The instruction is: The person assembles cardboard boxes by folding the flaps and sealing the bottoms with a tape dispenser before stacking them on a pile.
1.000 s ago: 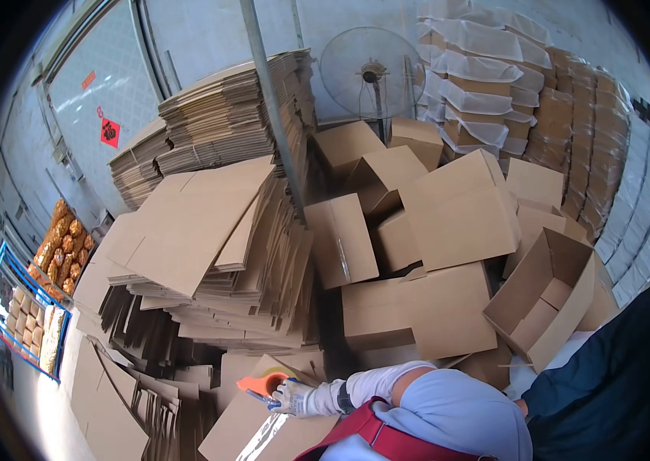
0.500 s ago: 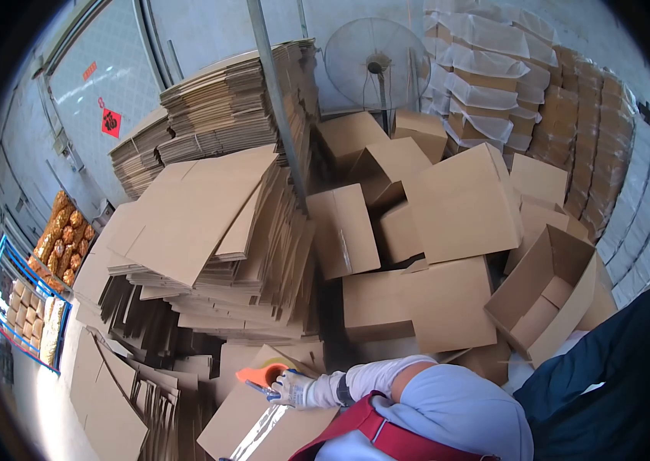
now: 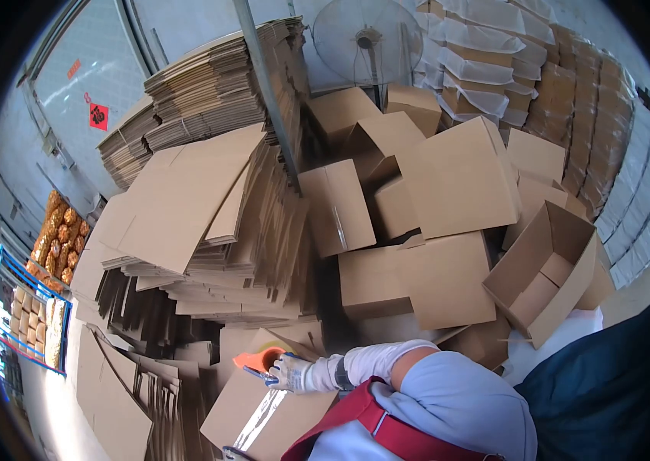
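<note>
My right hand (image 3: 289, 373), in a white and blue glove, is closed on an orange tape dispenser (image 3: 262, 359) with a yellowish tape roll. Beneath it lies a cardboard box (image 3: 298, 419) with a shiny strip of tape (image 3: 261, 421) along its top. Only a small part of my left hand (image 3: 236, 453) shows, at the bottom edge by the near end of the strip; its fingers are hidden.
Flattened cardboard (image 3: 187, 200) is piled at the left, beside a metal pole (image 3: 267, 84). Open boxes (image 3: 455, 180) lie heaped at the centre and right. A fan (image 3: 367, 40) stands behind. Dark cloth (image 3: 609, 376) shows at lower right.
The view has shifted slightly, so the piles sit higher in the frame. A bit more of my left hand shows at the bottom edge. My right hand still holds the dispenser over the box.
</note>
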`<state>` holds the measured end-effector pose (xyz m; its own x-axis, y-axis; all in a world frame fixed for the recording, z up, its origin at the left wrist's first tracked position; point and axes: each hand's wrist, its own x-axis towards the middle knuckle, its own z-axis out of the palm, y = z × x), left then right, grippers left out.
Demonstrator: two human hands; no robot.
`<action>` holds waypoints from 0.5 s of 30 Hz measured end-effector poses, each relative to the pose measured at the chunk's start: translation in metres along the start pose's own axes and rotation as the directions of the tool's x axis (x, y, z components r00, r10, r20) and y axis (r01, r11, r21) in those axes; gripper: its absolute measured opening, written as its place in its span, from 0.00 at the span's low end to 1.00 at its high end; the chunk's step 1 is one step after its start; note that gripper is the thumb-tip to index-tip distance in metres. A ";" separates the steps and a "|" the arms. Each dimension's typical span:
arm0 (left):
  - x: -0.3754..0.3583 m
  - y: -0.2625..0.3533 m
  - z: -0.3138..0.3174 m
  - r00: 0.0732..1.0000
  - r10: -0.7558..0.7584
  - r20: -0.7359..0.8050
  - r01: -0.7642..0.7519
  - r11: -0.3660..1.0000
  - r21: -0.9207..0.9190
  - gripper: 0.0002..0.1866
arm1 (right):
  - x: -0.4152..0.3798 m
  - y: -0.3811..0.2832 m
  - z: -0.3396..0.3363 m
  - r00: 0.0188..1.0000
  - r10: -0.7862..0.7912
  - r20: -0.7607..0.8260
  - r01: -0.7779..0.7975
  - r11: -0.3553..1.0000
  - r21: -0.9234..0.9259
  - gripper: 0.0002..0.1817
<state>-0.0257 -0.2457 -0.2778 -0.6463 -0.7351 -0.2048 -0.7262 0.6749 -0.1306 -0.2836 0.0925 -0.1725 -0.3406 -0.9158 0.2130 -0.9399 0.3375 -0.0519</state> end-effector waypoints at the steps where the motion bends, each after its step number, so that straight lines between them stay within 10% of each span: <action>1: 0.014 -0.015 0.027 0.996 0.053 -0.077 -0.053 0.999 0.005 0.28 | 0.001 0.000 0.002 1.000 -0.004 -0.002 0.004 1.000 -0.006 0.16; 3: 0.028 -0.032 0.058 0.960 0.160 -0.231 -0.158 0.987 0.026 0.24 | -0.001 -0.001 -0.002 1.000 0.003 -0.007 -0.003 1.000 -0.029 0.16; 9: -0.043 0.044 -0.085 0.970 -0.218 0.108 0.241 0.791 -0.562 0.27 | 0.000 0.002 -0.002 0.999 -0.011 0.044 0.013 0.999 -0.046 0.17; 15: -0.044 0.043 -0.081 0.966 -0.253 0.042 0.234 0.802 -0.550 0.30 | 0.003 0.003 0.002 0.998 -0.013 0.062 0.018 0.997 -0.079 0.18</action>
<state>-0.0474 -0.1895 -0.1958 -0.4308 -0.8787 -0.2055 -0.8622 0.3336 0.3811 -0.2874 0.0899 -0.1739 -0.3295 -0.9318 0.1524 -0.9409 0.3375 0.0288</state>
